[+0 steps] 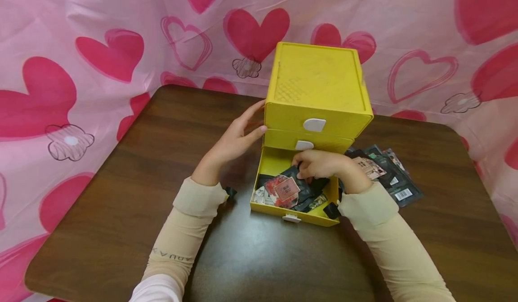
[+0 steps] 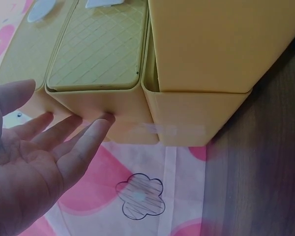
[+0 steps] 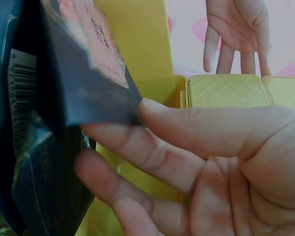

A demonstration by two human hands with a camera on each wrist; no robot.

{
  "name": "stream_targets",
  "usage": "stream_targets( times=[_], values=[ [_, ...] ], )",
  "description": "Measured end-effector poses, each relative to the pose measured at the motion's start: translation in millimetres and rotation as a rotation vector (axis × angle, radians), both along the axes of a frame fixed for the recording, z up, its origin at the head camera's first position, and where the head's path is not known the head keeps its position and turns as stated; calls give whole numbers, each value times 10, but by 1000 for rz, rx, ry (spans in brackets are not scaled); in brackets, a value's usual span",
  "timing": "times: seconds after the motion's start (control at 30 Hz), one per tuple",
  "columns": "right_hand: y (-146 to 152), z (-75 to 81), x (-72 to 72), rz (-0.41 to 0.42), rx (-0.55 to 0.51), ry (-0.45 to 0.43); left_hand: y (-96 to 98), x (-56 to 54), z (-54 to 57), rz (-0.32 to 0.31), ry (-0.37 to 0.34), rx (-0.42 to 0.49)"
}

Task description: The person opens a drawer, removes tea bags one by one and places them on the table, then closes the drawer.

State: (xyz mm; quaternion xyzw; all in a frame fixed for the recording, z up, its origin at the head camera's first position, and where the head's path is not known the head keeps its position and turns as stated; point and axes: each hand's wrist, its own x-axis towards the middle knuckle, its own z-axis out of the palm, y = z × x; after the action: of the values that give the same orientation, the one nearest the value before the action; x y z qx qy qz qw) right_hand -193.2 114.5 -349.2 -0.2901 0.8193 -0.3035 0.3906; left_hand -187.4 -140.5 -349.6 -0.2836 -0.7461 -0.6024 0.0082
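On the table, a yellow box has its bottom drawer open. The left hand, grip loose, touches the box's left side. The right hand pinches a dark packet in the drawer. This seems the packet-grabbing step; next needs a tight pinch.

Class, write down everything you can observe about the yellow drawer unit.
The yellow drawer unit looks plastic and stands upright on a brown table. Of three stacked drawers, each with a white pull, the upper two are shut, their fronts crosshatched; the bottom drawer is pulled out, holding packets. The left hand touches the unit's side; the right hand is over the open drawer, pinching a dark packet.
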Motion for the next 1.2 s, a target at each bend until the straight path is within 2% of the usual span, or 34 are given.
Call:
stream_targets(
  times=[0.23,0.33,0.57,0.77,1.03,1.2],
  values=[
    [12,8,14,6,-50,41,4,7,-3,25,3,-17],
    [27,36,34,6,-65,56,5,13,-18,38,0,-18],
    [105,109,69,-2,-81,151,18,9,-5,58,-20,-11],
    [176,189,105,-8,-102,172,28,2,15,59,-41,-11],
    [350,292,179,-95,-170,146,27,22,-13,86,-58,-36],
    [511,321,238,-163,-227,179,37,18,-20,82,-15,-24]
  ],
)
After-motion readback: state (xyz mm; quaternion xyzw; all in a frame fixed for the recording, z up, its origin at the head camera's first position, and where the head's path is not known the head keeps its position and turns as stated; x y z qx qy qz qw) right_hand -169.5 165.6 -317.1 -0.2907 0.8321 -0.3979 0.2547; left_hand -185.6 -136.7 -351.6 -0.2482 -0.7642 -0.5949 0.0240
